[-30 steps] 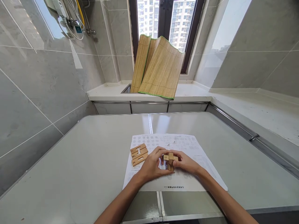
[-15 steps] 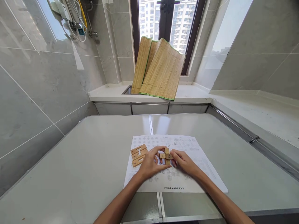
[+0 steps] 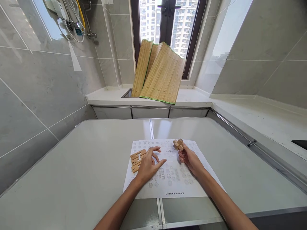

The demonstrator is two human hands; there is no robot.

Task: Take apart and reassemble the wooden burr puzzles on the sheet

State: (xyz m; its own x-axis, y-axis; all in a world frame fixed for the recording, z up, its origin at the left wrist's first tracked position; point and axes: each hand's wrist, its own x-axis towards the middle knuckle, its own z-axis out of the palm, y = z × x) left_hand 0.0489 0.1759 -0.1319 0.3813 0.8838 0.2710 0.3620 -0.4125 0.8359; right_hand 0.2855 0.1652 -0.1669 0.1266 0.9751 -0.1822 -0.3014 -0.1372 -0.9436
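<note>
My right hand [image 3: 189, 158] pinches a small cross-shaped wooden puzzle [image 3: 178, 144] and holds it over the upper right of a printed sheet [image 3: 172, 188]. The puzzle is made of several interlocked wooden bars and sits tilted at my fingertips. My left hand [image 3: 149, 164] is empty, its thumb and fingers spread apart above the sheet. Just left of that hand lie several flat wooden puzzle pieces [image 3: 135, 163] side by side, with notches and dark marks on them. Part of the nearest piece is hidden behind my left hand.
The sheet lies on a pale glossy table [image 3: 79, 172] with a seam down its middle. Beyond its far edge, a folded bamboo mat [image 3: 163, 75] leans on a white ledge [image 3: 105, 99] by the window. A water heater fitting [image 3: 72, 24] hangs on the left tiled wall.
My left hand has let go of the wooden puzzle and drawn slightly left. My right hand has lifted the puzzle up and away, turning it. The view has shifted slightly.
</note>
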